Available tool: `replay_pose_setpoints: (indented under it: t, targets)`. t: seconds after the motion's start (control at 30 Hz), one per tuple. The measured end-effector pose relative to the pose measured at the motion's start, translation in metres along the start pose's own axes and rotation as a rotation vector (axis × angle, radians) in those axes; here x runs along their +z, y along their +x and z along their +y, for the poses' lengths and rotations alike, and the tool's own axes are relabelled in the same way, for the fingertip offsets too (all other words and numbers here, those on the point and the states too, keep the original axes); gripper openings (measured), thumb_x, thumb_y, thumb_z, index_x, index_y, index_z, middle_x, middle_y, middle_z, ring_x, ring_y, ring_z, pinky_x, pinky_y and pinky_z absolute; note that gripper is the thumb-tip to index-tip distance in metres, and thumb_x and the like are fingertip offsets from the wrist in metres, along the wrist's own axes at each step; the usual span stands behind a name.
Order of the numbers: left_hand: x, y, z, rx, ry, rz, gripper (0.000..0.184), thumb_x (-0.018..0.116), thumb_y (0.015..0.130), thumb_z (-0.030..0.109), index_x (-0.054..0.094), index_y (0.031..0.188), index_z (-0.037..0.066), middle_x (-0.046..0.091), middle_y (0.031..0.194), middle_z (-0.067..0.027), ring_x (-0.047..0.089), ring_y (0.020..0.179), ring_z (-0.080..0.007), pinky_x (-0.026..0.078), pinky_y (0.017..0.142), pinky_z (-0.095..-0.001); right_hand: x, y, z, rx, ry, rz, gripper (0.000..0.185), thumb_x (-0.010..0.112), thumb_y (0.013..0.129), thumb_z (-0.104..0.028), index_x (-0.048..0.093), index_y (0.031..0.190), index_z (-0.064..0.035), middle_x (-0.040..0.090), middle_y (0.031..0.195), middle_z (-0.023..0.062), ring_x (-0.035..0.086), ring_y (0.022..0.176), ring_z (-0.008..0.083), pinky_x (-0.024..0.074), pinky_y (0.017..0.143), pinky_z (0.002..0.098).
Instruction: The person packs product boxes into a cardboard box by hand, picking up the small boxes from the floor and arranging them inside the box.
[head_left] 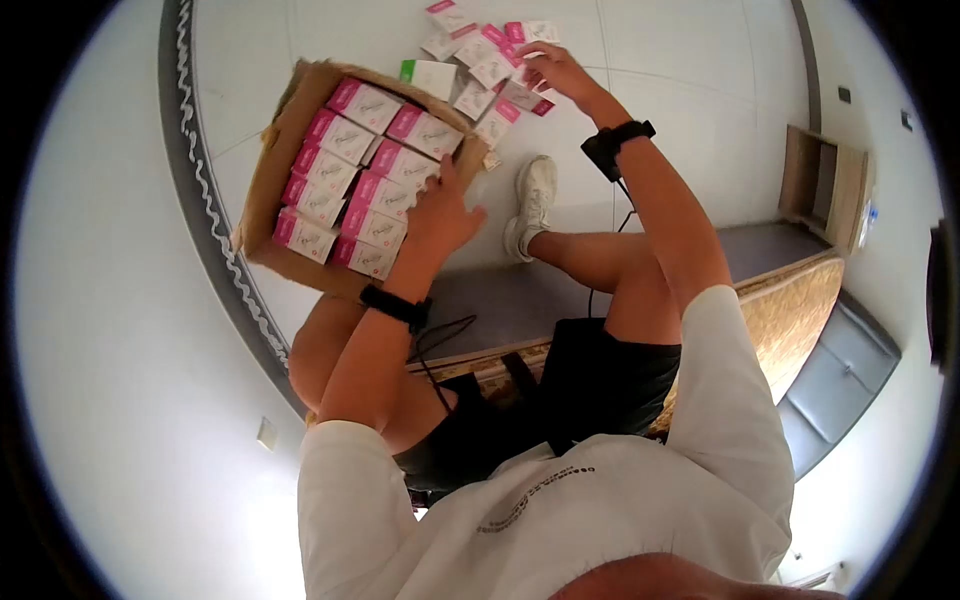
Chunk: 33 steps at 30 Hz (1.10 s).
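Note:
A cardboard box point(262, 208), open at the top, holds rows of small white-and-pink cartons point(335, 137). My left hand point(443, 218) rests over its right side, with the index finger stretched toward the rim and the thumb apart. Some of its fingertips touch the cartons there. My right hand point(558, 72) is at the right side of a loose heap of similar cartons point(490, 70) on the floor. Its fingers are spread and slightly bent at the heap, and I see no carton gripped between them.
One white-and-green carton point(430, 77) lies between the cardboard box and the heap. A white shoe point(537, 200) stands on the pale tiled floor point(690, 110). Dark cords point(440, 345) hang from the wrist straps. A wooden open-fronted unit point(808, 185) stands at the right.

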<state>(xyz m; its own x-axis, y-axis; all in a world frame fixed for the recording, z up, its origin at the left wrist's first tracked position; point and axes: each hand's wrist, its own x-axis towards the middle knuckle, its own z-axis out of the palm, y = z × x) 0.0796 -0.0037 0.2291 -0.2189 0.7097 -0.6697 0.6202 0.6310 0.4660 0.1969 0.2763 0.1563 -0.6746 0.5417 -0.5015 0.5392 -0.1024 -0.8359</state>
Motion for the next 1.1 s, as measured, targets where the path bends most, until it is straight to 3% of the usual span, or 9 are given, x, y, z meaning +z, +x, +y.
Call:
replay_pose_setpoints:
  t: [0.07, 0.17, 0.27, 0.57, 0.73, 0.83, 0.9, 0.97, 1.1]
  targets:
    - [0.021, 0.010, -0.011, 0.008, 0.004, -0.041, 0.078, 0.062, 0.086, 0.026, 0.017, 0.144, 0.000, 0.049, 0.124, -0.0335, 0.056, 0.107, -0.0464, 0.049, 0.088, -0.0501, -0.034, 0.010, 0.058, 0.253, -0.109, 0.240, 0.028, 0.054, 0.091, -0.023, 0.061, 0.115, -0.0098, 0.067, 0.092, 0.0100, 0.066, 0.085, 0.0206, 0.0531, 0.077, 0.0323]
    - [0.030, 0.021, -0.026, 0.017, 0.060, -0.032, 0.065, 0.054, 0.089, 0.013, 0.019, 0.142, 0.001, 0.059, 0.104, -0.0341, 0.062, 0.090, -0.0471, 0.051, 0.078, -0.0514, -0.058, 0.015, 0.148, 0.294, -0.717, 0.165, 0.045, 0.058, 0.086, -0.030, 0.054, 0.126, -0.0081, 0.064, 0.115, 0.0177, 0.061, 0.109, 0.0338, 0.0508, 0.092, 0.0430]
    - [0.025, 0.015, -0.026, 0.049, -0.007, -0.031, 0.057, 0.048, 0.087, 0.000, 0.024, 0.139, 0.001, 0.062, 0.087, -0.0320, 0.063, 0.081, -0.0470, 0.050, 0.073, -0.0530, -0.042, 0.018, 0.186, 0.289, -0.828, 0.083, 0.054, 0.060, 0.085, -0.034, 0.049, 0.131, -0.0094, 0.055, 0.129, 0.0181, 0.053, 0.118, 0.0394, 0.0453, 0.098, 0.0469]
    - [0.026, 0.017, -0.029, 0.107, 0.016, 0.033, 0.057, 0.049, 0.087, -0.004, 0.025, 0.139, -0.001, 0.060, 0.080, -0.0309, 0.062, 0.076, -0.0452, 0.050, 0.069, -0.0496, 0.030, 0.040, 0.207, 0.404, -0.851, 0.271, 0.049, 0.063, 0.084, -0.031, 0.047, 0.124, -0.0084, 0.054, 0.126, 0.0170, 0.057, 0.113, 0.0340, 0.0322, 0.101, 0.0623]
    - [0.017, 0.015, -0.029, 0.166, 0.000, 0.031, 0.054, 0.055, 0.089, 0.006, 0.033, 0.138, -0.001, 0.062, 0.083, -0.0270, 0.063, 0.076, -0.0422, 0.050, 0.068, -0.0467, -0.006, 0.066, 0.259, 0.254, -0.519, 0.347, 0.060, 0.080, 0.073, -0.040, 0.059, 0.115, -0.0036, 0.067, 0.094, 0.0114, 0.066, 0.090, 0.0284, 0.0540, 0.077, 0.0365]
    - [0.008, 0.016, -0.027, 0.195, -0.070, -0.028, 0.053, 0.056, 0.091, 0.014, 0.036, 0.137, -0.001, 0.064, 0.088, -0.0254, 0.064, 0.079, -0.0403, 0.051, 0.069, -0.0467, -0.031, 0.038, 0.140, 0.239, 0.061, 0.273, 0.049, 0.081, 0.074, -0.031, 0.060, 0.112, -0.0076, 0.060, 0.084, 0.0012, 0.061, 0.077, 0.0104, 0.0459, 0.062, 0.0238]
    - [0.006, 0.017, -0.025, 0.207, -0.110, 0.034, 0.049, 0.054, 0.093, 0.018, 0.038, 0.135, 0.000, 0.064, 0.090, -0.0253, 0.064, 0.081, -0.0397, 0.052, 0.070, -0.0471, -0.068, 0.053, 0.115, 0.307, -0.088, 0.223, 0.043, 0.078, 0.080, -0.026, 0.059, 0.113, -0.0052, 0.062, 0.095, 0.0032, 0.062, 0.083, 0.0135, 0.0504, 0.069, 0.0271]
    - [0.007, 0.007, -0.026, 0.181, -0.149, 0.062, 0.047, 0.053, 0.094, 0.021, 0.040, 0.134, 0.000, 0.065, 0.093, -0.0252, 0.065, 0.082, -0.0391, 0.052, 0.071, -0.0476, -0.078, 0.048, 0.056, 0.108, 0.249, 0.105, 0.021, 0.071, 0.086, -0.015, 0.060, 0.099, -0.0038, 0.065, 0.095, 0.0045, 0.065, 0.090, 0.0152, 0.0556, 0.082, 0.0344]
    - [0.004, -0.006, -0.025, 0.183, -0.255, 0.104, 0.040, 0.055, 0.090, 0.022, 0.048, 0.120, -0.003, 0.066, 0.094, -0.0249, 0.065, 0.086, -0.0387, 0.052, 0.074, -0.0479, -0.035, 0.033, -0.089, -0.078, -0.083, -0.132, 0.033, 0.071, 0.086, -0.015, 0.059, 0.114, -0.0013, 0.066, 0.102, 0.0040, 0.064, 0.093, 0.0148, 0.0536, 0.088, 0.0321]
